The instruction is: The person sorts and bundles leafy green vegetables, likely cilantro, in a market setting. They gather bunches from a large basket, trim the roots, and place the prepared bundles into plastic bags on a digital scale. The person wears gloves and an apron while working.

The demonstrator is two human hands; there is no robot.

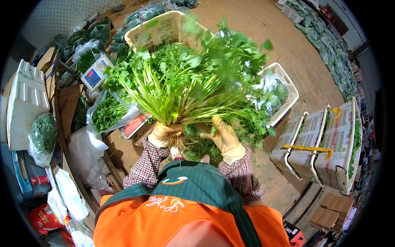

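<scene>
My left hand (165,134), in a pale yellow glove, is closed round the root end of a large bunch of leafy green celery (166,98). Thin roots hang below the fist, and the stems fan out away from me. My right hand (224,140), gloved alike, is just right of the root end with fingers apart, close under some stems; nothing is held in it. The leaves on the right side are blurred. Beyond the bunch stands a cream plastic crate (166,26) with more greens, partly hidden by the leaves.
A digital scale (97,72) and an open plastic bag of greens (108,114) are at left. A white crate (290,89) holding bagged produce is at right, near stacked white crates (334,145). Bundled greens (330,52) line the far right. A foam box (27,105) stands far left.
</scene>
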